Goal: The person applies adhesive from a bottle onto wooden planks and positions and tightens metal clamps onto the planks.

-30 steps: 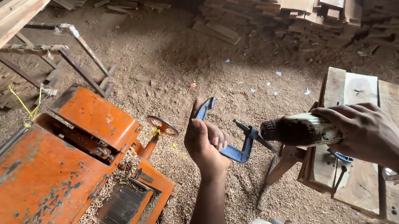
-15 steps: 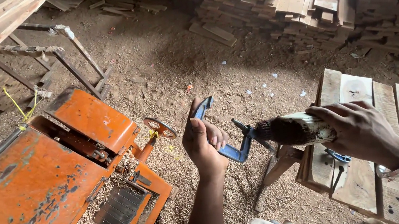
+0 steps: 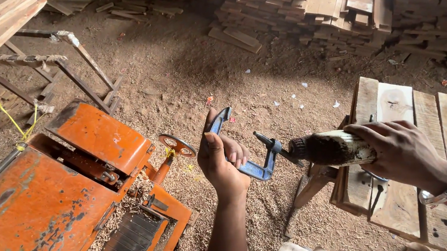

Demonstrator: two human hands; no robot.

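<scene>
My left hand (image 3: 222, 161) grips a blue C-clamp (image 3: 249, 164) by its frame, thumb up along the upper jaw. My right hand (image 3: 398, 149) holds a worn, dirt-stained power drill (image 3: 332, 149) by its body. The drill's chuck touches the end of the clamp's screw (image 3: 269, 143). A metal bangle sits on my right wrist. Both hands hover above the sawdust floor, between an orange machine and a wooden bench.
An orange woodworking machine (image 3: 50, 197) fills the lower left, sawdust piled around it. A plank bench (image 3: 412, 151) stands at the right. Stacked boards (image 3: 343, 5) line the back, and a metal-framed stand (image 3: 64, 64) is at the upper left.
The view shifted slightly. Both hands kept their grips, with the drill still pressed to the clamp's screw.
</scene>
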